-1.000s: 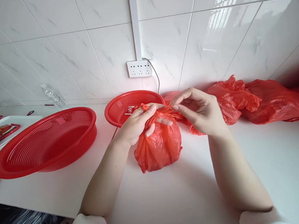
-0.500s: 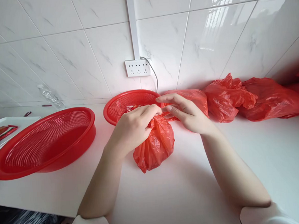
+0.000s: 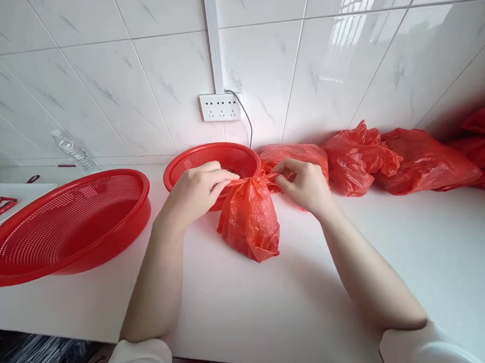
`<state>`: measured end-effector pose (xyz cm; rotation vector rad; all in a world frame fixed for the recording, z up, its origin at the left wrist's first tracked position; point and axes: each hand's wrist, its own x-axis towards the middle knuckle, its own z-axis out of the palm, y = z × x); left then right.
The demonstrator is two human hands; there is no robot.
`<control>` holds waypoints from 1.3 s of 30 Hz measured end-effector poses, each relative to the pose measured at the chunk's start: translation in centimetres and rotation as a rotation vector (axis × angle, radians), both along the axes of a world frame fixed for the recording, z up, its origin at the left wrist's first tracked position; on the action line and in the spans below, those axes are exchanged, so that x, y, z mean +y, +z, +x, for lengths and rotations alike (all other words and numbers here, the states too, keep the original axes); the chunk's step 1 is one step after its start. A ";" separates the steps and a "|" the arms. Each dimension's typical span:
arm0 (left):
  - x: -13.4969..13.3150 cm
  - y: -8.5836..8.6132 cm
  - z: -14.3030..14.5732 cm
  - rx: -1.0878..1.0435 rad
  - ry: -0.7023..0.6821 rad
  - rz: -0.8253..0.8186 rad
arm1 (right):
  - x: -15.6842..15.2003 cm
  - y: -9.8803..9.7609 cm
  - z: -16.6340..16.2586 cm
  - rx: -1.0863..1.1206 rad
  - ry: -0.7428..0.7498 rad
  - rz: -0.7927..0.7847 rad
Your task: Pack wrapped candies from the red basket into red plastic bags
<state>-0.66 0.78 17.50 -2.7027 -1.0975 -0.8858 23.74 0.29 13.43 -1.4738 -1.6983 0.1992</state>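
Observation:
A filled red plastic bag [image 3: 250, 222] is in front of me, its neck gathered at the top. My left hand [image 3: 199, 188] pinches one handle of the bag and stretches it out to the left. On the other side, my right hand [image 3: 304, 183] is closed on the second handle, pulled out to the right. Between the hands the two handles form a taut line across the bag's neck. Partly behind my left hand stands a small round red basket [image 3: 176, 169]; what lies in it is mostly hidden.
At left a large red perforated basket [image 3: 107, 250] sits tilted on the white table [image 3: 250, 312]. Behind it are a white tray [image 3: 25, 190] with red packets and a clear plastic bottle [image 3: 74, 150]. Several filled red bags [image 3: 426, 162] line the tiled wall at right, below a socket [image 3: 220, 107].
My hands have moved apart, drawing the bag's handles out to either side. My right fingers, earlier spread near the neck, are now closed on a handle. The view has shifted slightly.

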 end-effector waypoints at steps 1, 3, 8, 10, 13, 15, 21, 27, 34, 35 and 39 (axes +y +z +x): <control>-0.1 0.3 -0.3 0.035 0.009 -0.054 | -0.3 -0.1 0.8 0.009 0.012 -0.043; -0.2 0.4 -1.1 0.094 -0.013 -0.169 | -1.0 -0.8 2.7 0.067 0.036 -0.162; 0.4 -1.6 -3.2 0.162 -0.042 -0.444 | -2.1 -4.6 8.3 0.122 -0.057 -0.357; 0.6 -2.8 -3.5 0.154 -0.073 -0.540 | -2.5 -5.4 9.5 0.042 -0.071 -0.341; 0.9 -4.1 -3.1 0.106 -0.073 -0.596 | -3.6 -4.6 9.0 -0.147 0.190 -0.275; 1.1 -5.0 -2.7 0.039 -0.005 -0.574 | -4.4 -3.3 7.3 -0.236 0.483 -0.251; 1.1 -9.6 -2.9 -0.246 0.148 -0.018 | -3.4 -4.5 0.3 -0.285 0.359 -0.212; 0.5 -13.1 -4.6 -0.172 0.018 0.107 | -3.1 -6.8 0.4 -0.380 0.295 -0.313; -0.4 -14.9 -2.1 -0.158 -0.153 -0.192 | -8.4 -6.0 12.1 -0.286 0.098 -0.403; -0.5 -15.1 -1.7 -0.151 -0.188 -0.206 | -8.9 -6.4 14.8 -0.276 0.046 -0.408; -0.7 -15.7 -0.7 -0.113 -0.291 -0.225 | -9.6 -8.3 28.2 -0.251 -0.319 -0.412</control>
